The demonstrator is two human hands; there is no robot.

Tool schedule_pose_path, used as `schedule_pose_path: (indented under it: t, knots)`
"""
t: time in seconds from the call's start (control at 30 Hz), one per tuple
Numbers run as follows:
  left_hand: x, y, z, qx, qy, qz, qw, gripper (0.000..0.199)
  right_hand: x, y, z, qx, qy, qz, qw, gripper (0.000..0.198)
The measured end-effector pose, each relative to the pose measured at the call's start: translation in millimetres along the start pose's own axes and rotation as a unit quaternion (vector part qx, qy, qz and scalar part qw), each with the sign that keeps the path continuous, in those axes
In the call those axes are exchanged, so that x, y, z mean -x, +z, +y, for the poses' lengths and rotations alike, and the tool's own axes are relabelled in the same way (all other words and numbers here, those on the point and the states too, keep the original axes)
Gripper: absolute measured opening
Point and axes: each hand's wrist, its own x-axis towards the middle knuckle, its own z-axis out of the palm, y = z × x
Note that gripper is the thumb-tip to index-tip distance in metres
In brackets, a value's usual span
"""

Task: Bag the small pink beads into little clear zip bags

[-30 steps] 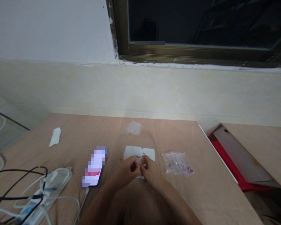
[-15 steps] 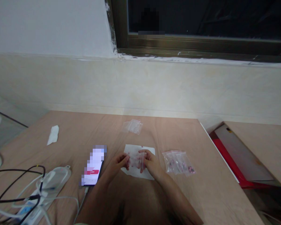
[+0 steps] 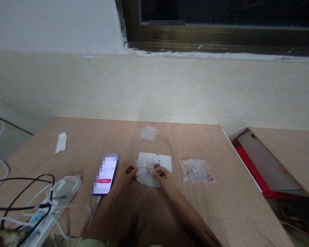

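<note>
A small clear zip bag (image 3: 145, 168) is stretched between my two hands above a white sheet of paper (image 3: 150, 183). My left hand (image 3: 128, 173) pinches the bag's left end, thumb against fingers. At the other end my right hand (image 3: 164, 175) pinches its edge over the middle of the paper. Small dark red and pink beads (image 3: 157, 165) lie on the sheet just beyond my right fingertips. Whether anything is inside the held bag cannot be made out.
Right of the paper lie several zip bags (image 3: 195, 171) with small pink and dark pieces. Flat clear bags (image 3: 148, 133) rest farther back. On the left are a phone (image 3: 106, 175), a power strip (image 3: 64, 188) with cables, and a white paper scrap (image 3: 61, 142).
My hands have moved slightly apart, and the bag has shifted left over the paper. The beads on the sheet now show. The camera view has tilted down a little.
</note>
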Motion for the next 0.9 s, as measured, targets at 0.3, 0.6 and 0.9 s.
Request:
schedule_pose_path:
  t: [0.3,0.6,0.9]
  knots:
    - [3.0,-1.6,10.2,0.084,-0.036,-0.039,0.995,0.037,-9.6,-0.8,19.5,-0.036,0.049,-0.027,0.998,0.017]
    - [-4.3,0.2,9.9,0.024,0.018,-0.050,0.998,0.028,-15.4,-0.1,29.3,-0.043,0.076,-0.017,0.996,0.022]
    - [-7.9,3.3,9.4,0.035,0.025,-0.062,0.997,0.029,-14.9,-1.3,26.1,-0.059,0.112,-0.023,0.992,0.023]
